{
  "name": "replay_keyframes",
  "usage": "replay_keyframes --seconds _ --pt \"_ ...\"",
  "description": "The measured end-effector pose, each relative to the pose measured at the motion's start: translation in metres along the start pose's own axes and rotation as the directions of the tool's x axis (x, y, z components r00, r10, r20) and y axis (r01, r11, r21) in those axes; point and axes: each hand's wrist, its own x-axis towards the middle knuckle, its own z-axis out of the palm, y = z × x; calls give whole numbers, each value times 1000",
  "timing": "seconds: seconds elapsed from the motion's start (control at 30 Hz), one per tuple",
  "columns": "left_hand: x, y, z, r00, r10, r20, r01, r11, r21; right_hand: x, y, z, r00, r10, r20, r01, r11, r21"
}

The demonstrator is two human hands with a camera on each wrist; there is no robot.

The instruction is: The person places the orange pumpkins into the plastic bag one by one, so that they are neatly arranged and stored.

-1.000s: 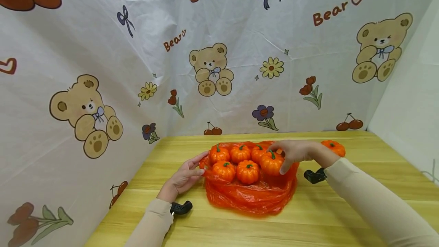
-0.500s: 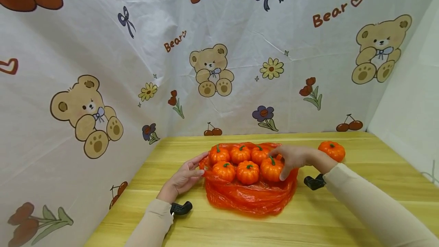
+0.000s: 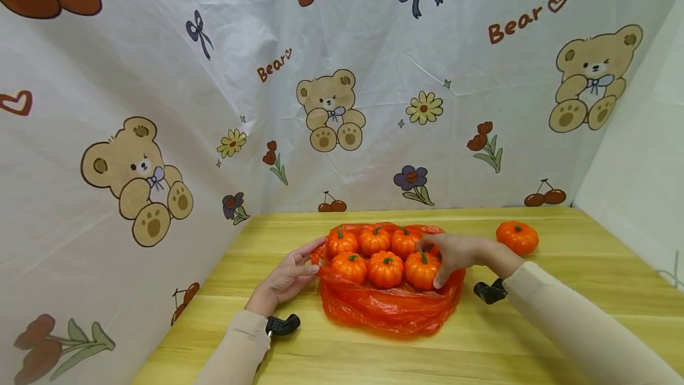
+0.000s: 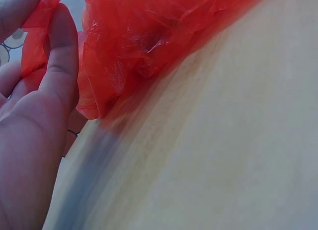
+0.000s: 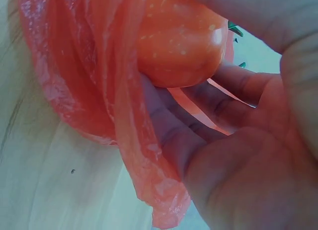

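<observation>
A red plastic bag [image 3: 385,312] lies spread open on the table, with several small orange toy pumpkins [image 3: 386,270] with green stems standing in two rows inside. My left hand [image 3: 288,275] pinches the bag's left edge; in the left wrist view a strip of the red film [image 4: 36,47] runs between thumb and fingers. With thumb and fingers around it, my right hand [image 3: 461,252] holds the front-right pumpkin [image 3: 421,272] down in the bag. The right wrist view shows that pumpkin [image 5: 181,46] within the curved fingers, with bag film [image 5: 130,106] hanging beside them.
One more orange pumpkin [image 3: 516,238] sits outside the bag at the right rear of the wooden table [image 3: 331,361]. A white cloth backdrop [image 3: 374,34] printed with bears rises behind and at the left. Black devices [image 3: 283,325] are strapped at both wrists.
My right hand has lowered its pumpkin into the front-right spot of the bag, beside the others. The left hand has kept its hold on the bag's edge.
</observation>
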Motion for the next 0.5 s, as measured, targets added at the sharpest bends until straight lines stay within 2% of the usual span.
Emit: replay_keyframes --seconds 0.33,0.5 --pt "0 -1 -2 1000 -3 8 3 1000 -1 -4 -2 -5 998 -65 22 65 998 0" --pt "0 -1 -2 1000 -2 6 2 1000 -1 -8 0 -14 994 -102 37 99 993 66"
